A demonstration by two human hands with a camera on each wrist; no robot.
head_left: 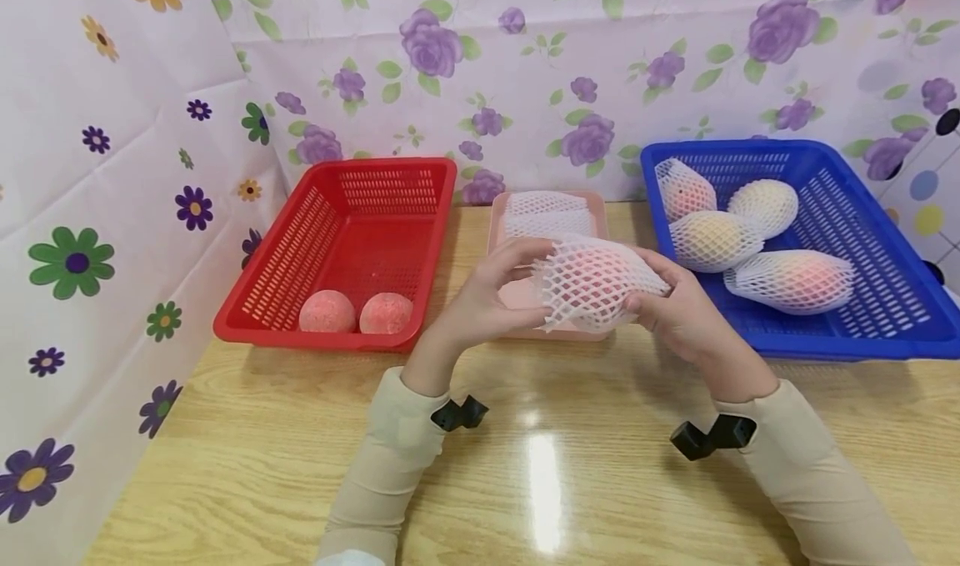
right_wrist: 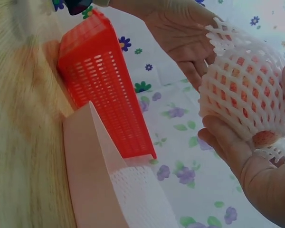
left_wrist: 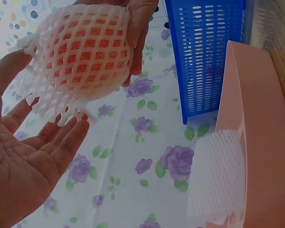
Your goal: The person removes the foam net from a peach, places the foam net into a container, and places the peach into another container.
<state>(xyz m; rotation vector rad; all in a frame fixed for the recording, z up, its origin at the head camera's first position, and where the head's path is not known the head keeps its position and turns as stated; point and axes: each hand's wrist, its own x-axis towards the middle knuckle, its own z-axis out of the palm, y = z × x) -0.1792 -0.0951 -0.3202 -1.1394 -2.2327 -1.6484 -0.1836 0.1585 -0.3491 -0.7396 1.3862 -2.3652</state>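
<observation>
Person's R hand (head_left: 678,312) holds a fruit (right_wrist: 265,138), thumb & fingers clamped round it thru its foam net (head_left: 592,287); L hand's (head_left: 483,299) thumb & fingers spread apart, tips at net's frayed edge. Fruit's above pink tray (head_left: 600,214) w/ more nets (head_left: 547,213), btwn red basket (head_left: 378,245) (2 bare fruits (head_left: 327,312)) & blue basket (head_left: 840,348) (4 netted fruits (head_left: 791,281)).

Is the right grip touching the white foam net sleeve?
Touching. The right wrist view shows the right grip with its fingers directly against the white foam net sleeve around a reddish fruit.
</observation>
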